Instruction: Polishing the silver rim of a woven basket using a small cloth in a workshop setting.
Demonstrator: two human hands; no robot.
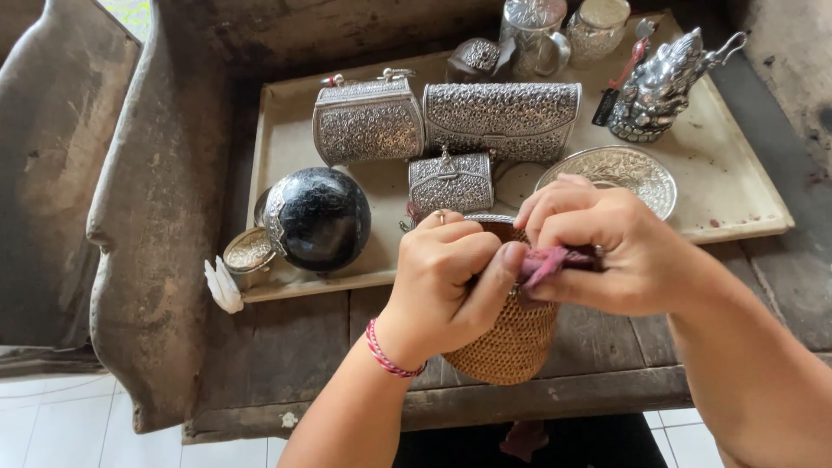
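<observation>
While both hands work at the near edge of a worn wooden tabletop [286,347], the left hand [446,277] grips a woven basket [511,342] and the right hand [607,251] pinches a pink cloth [544,263] at its rim. Beyond, a tray [737,199] holds silver boxes [368,121]. White floor tiles [61,425] show below.

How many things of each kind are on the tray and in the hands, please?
Embossed silver boxes: 3
Silver jars: 2
Silver dish: 1
Silver figurine: 1
Black ball: 1
Woven basket: 1
Pink cloth: 1
Total: 10
</observation>
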